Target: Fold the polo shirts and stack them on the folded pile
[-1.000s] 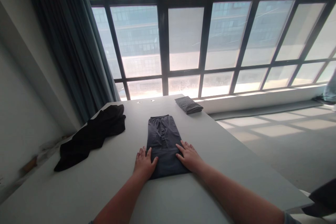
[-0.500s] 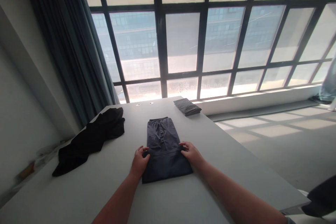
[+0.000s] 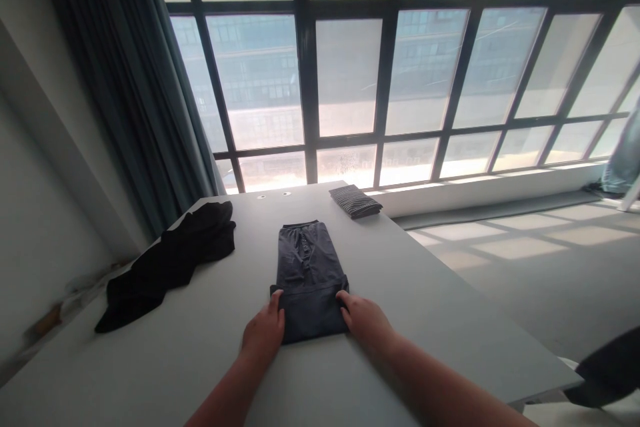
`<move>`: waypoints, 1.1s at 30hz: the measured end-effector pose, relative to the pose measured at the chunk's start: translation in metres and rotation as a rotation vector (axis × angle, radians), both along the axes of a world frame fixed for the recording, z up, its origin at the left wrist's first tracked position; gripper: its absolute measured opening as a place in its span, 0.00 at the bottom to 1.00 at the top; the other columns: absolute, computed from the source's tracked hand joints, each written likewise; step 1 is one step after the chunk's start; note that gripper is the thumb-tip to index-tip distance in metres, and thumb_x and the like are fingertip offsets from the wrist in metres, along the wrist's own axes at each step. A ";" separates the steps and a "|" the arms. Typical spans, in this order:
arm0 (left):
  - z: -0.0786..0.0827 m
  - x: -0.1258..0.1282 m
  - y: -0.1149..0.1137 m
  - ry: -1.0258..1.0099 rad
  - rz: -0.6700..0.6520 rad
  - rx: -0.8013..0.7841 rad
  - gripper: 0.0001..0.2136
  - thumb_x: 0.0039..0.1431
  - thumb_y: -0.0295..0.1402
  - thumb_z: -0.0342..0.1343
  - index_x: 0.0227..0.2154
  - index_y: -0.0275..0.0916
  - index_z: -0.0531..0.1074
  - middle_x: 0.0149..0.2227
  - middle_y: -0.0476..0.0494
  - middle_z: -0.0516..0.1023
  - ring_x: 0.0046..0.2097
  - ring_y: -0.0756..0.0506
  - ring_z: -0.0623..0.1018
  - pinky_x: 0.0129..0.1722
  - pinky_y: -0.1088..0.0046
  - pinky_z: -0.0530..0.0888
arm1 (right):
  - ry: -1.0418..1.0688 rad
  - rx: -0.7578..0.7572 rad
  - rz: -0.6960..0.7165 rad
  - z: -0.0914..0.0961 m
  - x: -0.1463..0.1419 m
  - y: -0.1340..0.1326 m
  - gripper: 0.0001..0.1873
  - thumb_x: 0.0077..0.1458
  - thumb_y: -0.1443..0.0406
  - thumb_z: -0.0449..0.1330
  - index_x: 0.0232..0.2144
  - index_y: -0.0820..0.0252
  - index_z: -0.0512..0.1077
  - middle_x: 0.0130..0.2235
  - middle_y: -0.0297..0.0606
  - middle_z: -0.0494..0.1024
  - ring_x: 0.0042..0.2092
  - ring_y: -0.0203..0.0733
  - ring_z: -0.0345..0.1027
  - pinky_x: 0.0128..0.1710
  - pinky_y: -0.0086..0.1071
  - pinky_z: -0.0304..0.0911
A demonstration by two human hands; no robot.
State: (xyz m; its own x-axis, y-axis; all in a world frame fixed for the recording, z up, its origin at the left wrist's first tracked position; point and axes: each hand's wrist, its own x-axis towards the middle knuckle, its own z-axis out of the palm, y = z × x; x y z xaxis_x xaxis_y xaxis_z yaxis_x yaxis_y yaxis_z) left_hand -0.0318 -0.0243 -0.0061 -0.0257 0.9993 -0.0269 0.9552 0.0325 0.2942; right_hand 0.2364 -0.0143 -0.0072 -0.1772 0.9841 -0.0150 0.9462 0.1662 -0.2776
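Note:
A dark grey folded garment (image 3: 309,257) lies lengthwise on the white table in front of me. It has a dark band at its far end and a short row of small buttons below that. Its near part is turned up into a darker flap. My left hand (image 3: 264,330) grips the flap's left side, thumb on top. On the opposite side, my right hand (image 3: 369,321) holds the right edge in the same way. Some fingers of both hands are hidden by the cloth.
The white table (image 3: 420,320) bears a crumpled black garment (image 3: 170,260) on the left and a folded striped cloth (image 3: 355,201) at the far right corner. Beyond stand a large window and a dark curtain (image 3: 125,80). A dark object (image 3: 613,370) is beside the table at lower right.
Both hands have come slightly nearer to me, with the thumbs now lying over the flap's sides. The flap's near edge sits a little farther from me and looks narrower.

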 end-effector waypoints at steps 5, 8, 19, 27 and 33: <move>0.005 0.002 -0.003 -0.015 -0.042 -0.021 0.19 0.73 0.32 0.44 0.61 0.39 0.69 0.55 0.33 0.80 0.56 0.37 0.80 0.53 0.65 0.72 | 0.079 -0.017 0.007 0.001 0.003 0.000 0.12 0.70 0.66 0.56 0.52 0.55 0.75 0.47 0.40 0.81 0.50 0.47 0.76 0.46 0.30 0.62; 0.006 0.002 -0.014 -0.023 -0.048 -0.059 0.18 0.71 0.32 0.47 0.61 0.40 0.70 0.53 0.33 0.81 0.54 0.35 0.81 0.51 0.62 0.73 | 0.084 -0.045 -0.001 0.001 0.006 -0.012 0.12 0.69 0.66 0.56 0.51 0.55 0.75 0.46 0.40 0.81 0.50 0.48 0.77 0.45 0.30 0.62; -0.002 -0.004 -0.088 -0.047 -0.027 -0.213 0.23 0.70 0.36 0.50 0.66 0.47 0.68 0.54 0.35 0.82 0.55 0.33 0.81 0.53 0.59 0.73 | 0.204 -0.203 0.028 -0.006 0.026 -0.089 0.17 0.61 0.63 0.59 0.52 0.49 0.78 0.51 0.40 0.80 0.53 0.49 0.74 0.53 0.33 0.64; 0.000 -0.019 -0.083 0.021 -0.088 -0.042 0.24 0.70 0.42 0.48 0.65 0.43 0.70 0.63 0.36 0.75 0.63 0.36 0.74 0.63 0.60 0.68 | 0.117 -0.092 0.061 0.006 0.039 -0.087 0.27 0.61 0.59 0.60 0.61 0.50 0.75 0.59 0.46 0.73 0.62 0.54 0.66 0.64 0.42 0.59; -0.019 -0.020 0.016 0.132 -0.010 0.064 0.29 0.73 0.43 0.44 0.73 0.39 0.59 0.71 0.34 0.64 0.71 0.34 0.64 0.69 0.54 0.62 | 0.055 -0.035 0.029 -0.008 0.038 -0.012 0.33 0.68 0.52 0.56 0.72 0.45 0.63 0.72 0.42 0.58 0.72 0.58 0.51 0.70 0.57 0.48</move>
State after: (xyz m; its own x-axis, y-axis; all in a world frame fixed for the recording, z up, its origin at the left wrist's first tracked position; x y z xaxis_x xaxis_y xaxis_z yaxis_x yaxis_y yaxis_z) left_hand -0.0518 -0.0085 -0.0253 -0.0150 0.9991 0.0399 0.9859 0.0082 0.1668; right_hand 0.2742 -0.0259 -0.0153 -0.2071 0.9776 -0.0386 0.9242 0.1825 -0.3355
